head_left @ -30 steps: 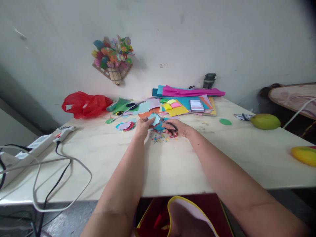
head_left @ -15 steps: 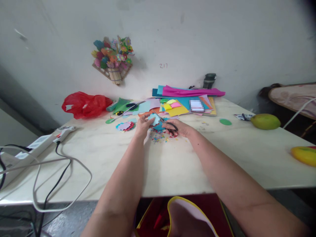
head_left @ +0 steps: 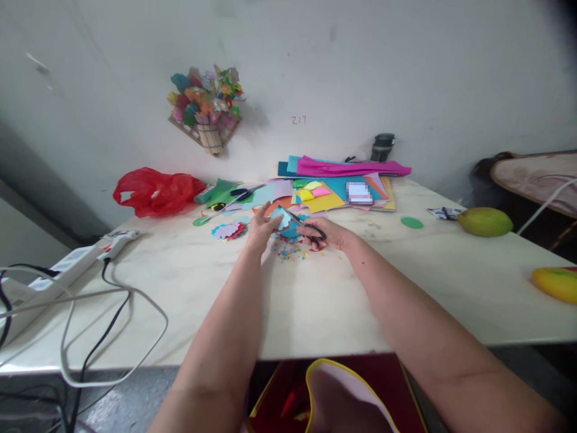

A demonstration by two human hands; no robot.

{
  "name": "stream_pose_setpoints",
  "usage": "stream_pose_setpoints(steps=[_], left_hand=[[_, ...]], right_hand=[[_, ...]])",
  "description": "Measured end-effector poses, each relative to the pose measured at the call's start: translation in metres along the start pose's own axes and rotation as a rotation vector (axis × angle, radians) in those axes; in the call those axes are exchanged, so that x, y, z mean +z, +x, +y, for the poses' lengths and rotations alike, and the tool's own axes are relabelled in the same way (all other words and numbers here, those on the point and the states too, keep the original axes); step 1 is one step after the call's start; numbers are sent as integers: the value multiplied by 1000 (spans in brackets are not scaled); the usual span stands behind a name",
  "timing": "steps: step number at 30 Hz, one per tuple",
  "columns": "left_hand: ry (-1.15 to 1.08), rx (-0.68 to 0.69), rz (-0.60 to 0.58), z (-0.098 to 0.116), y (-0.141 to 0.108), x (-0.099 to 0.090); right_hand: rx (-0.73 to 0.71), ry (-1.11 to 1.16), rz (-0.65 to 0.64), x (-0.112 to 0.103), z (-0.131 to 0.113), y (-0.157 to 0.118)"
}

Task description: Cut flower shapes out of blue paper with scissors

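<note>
OK, L fingers (head_left: 271,224) hold scalloped lt-blue ppr (head_left: 284,221) by scissors (head_left: 298,221).

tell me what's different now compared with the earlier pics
The left hand has raised and spread its upper fingers, with its thumb still on the light blue scalloped paper. Nothing was visibly picked up or let go. The right hand still holds the scissors, and the scalloped cutouts and red bag stayed put.

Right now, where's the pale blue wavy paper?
Near the middle of the head view, the pale blue wavy paper is in the left hand, next to the scissors that the right hand holds.
</note>
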State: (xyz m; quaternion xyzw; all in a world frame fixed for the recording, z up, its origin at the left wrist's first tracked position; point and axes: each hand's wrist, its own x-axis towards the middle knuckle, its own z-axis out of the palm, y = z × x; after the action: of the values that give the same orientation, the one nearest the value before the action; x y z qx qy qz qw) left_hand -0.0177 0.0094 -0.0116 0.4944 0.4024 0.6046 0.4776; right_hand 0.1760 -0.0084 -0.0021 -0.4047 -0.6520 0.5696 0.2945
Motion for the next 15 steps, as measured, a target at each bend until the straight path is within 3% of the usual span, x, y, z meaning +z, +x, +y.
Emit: stream_pose_setpoints(steps=[15], left_hand=[[69,41,-40,-3,4,-7]], right_hand=[[1,-11,-22,-3,0,-1]])
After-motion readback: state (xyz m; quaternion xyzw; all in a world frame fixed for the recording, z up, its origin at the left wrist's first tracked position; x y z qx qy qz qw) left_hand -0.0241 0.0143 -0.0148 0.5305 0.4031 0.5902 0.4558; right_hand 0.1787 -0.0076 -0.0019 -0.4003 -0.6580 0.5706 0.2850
